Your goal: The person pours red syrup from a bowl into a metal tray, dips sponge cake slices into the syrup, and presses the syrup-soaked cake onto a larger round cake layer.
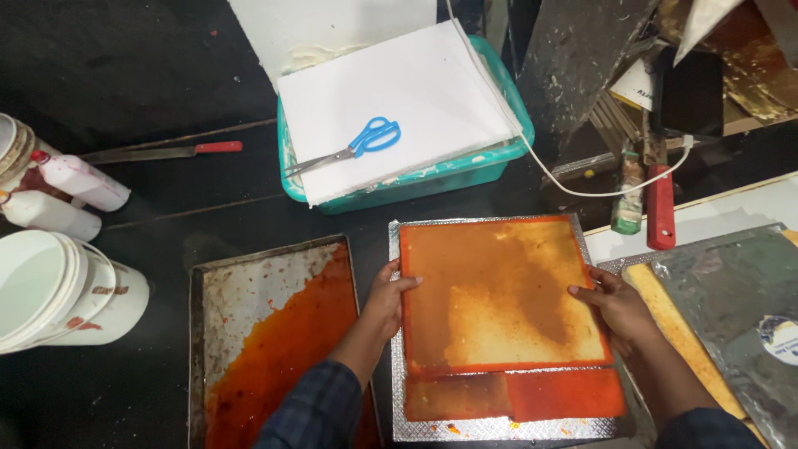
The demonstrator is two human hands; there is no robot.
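Both hands grip the sheet cake (499, 291) by its side edges: left hand (386, 295), right hand (615, 303). Cake lies on a silver board (499, 428). Left of the grip, a stained tray (249, 291). Beyond, scissors (353, 145) on a teal tub (416, 187).

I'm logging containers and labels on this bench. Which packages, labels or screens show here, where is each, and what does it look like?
Round label: far right, on a grey foil sheet; white and blue.
Squeeze bottles: left edge, two lying on their sides; white with red caps.
Bucket: lower left, lying on its side; white, reddish smears.
Tub: top centre, teal, under white sheets with blue scissors.
Dark screen-like slab: upper right; black, unlit.
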